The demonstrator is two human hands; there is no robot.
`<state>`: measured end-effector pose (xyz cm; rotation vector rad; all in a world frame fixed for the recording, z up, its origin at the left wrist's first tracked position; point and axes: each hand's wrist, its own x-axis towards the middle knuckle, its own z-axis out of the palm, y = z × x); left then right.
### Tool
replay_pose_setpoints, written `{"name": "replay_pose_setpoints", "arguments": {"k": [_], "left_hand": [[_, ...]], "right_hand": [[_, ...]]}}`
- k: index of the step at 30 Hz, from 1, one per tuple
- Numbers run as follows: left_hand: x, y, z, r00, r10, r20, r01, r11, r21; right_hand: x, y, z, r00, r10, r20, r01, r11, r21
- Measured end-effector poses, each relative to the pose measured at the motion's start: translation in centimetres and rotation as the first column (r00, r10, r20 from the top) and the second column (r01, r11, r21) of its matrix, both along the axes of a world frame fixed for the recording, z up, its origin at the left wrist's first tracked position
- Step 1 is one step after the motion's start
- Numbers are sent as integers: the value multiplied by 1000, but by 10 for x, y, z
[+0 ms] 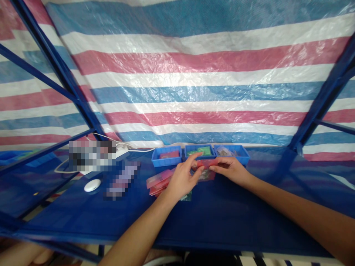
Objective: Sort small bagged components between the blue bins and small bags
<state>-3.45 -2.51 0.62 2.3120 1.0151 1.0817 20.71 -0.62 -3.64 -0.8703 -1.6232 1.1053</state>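
Note:
A small clear, red-tinted plastic bag (207,175) is held up between my hands above the blue table. My left hand (181,179) grips its left edge with the thumb, the index finger raised. On the opposite side, my right hand (231,170) pinches the top right corner between thumb and fingers. Something greyish shows inside the bag, too small to name. A loose pile of similar red bags (159,183) lies beside my left hand, partly hidden by it. Under my left wrist a dark green bag (187,197) sticks out.
Behind my hands stand three blue bins: the left bin (166,162) with red bags, the middle bin (186,147) with green ones, the right bin (245,159) with clear ones. A white round case (92,185), cables and blurred items lie left. Blue frame posts (318,107) flank the table.

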Motion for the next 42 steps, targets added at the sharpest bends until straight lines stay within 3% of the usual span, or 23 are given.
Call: {"name": "replay_pose_setpoints", "arguments": {"k": [6, 13, 22, 27, 30, 33, 37, 42], "left_hand": [[1, 1, -1, 1000, -3, 26, 3, 1000, 2], [0, 6, -7, 1000, 12, 10, -12, 999, 29], [2, 5, -6, 999, 2, 52, -3, 1000, 31], [3, 4, -9, 996, 81, 24, -84, 985, 148], [4, 1, -10, 999, 32, -38, -25, 982, 187], [7, -4, -10, 995, -75, -60, 84, 985, 150], [9, -6, -6, 990, -125, -57, 131, 985, 114], [6, -2, -2, 994, -107, 15, 106, 990, 88]], "right_hand": [[3, 2, 1, 993, -119, 10, 117, 987, 108], [0, 1, -3, 993, -68, 99, 58, 993, 98], [-2, 0, -2, 998, -55, 31, 52, 994, 100], [-3, 3, -7, 988, -152, 0, 152, 986, 67], [-3, 3, -6, 973, -224, -52, 228, 969, 100], [-5, -4, -2, 989, -131, -64, 137, 985, 104], [-7, -16, 4, 999, 42, 13, -43, 995, 92], [-8, -20, 9, 998, -55, 5, 53, 985, 163]]}}
